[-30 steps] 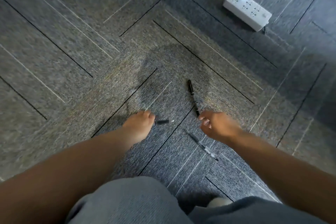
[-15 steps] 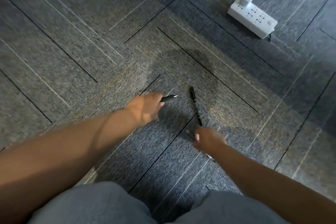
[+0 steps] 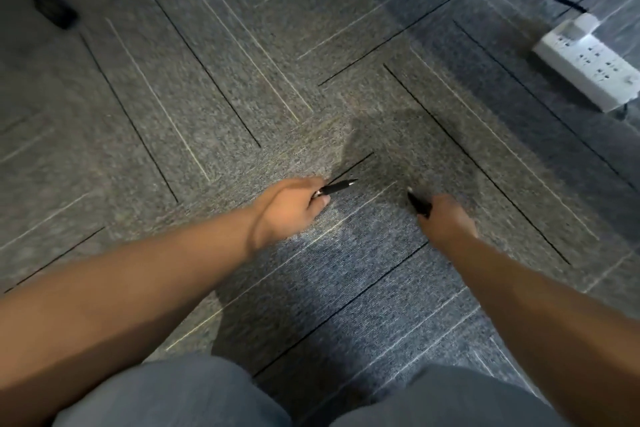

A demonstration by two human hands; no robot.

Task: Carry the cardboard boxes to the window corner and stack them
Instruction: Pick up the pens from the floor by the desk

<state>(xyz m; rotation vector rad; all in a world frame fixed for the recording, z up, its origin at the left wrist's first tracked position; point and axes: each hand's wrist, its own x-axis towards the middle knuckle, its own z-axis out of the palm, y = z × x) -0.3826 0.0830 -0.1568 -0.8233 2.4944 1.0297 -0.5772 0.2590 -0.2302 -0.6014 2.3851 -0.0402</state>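
No boxes show in this view, so where they lie cannot be told; the person crouches over the carpeted floor (image 3: 214,87), and the step in hand looks like a side job, gathering pens, not carrying. The left grip (image 3: 287,208) is curled round a pen (image 3: 334,188), whose tip sticks out toward the right. The right grip (image 3: 446,222) is closed on a second pen (image 3: 419,206), of which only a short dark end shows, blurred. Both grips hang just above the carpet, near each other but apart. By judgement, the next move calls for standing up, putting both pens down somewhere out of the way, and turning to find the boxes, since a box wants two free grips, one on either side. Counted: two pens, one in each grip; one white power strip (image 3: 588,69) on the floor at the far right, with one plug (image 3: 585,22) in it and its cable running away; one dark thing (image 3: 52,9) at the upper left, too dim to name; no loose pens on the carpet; no boxes.
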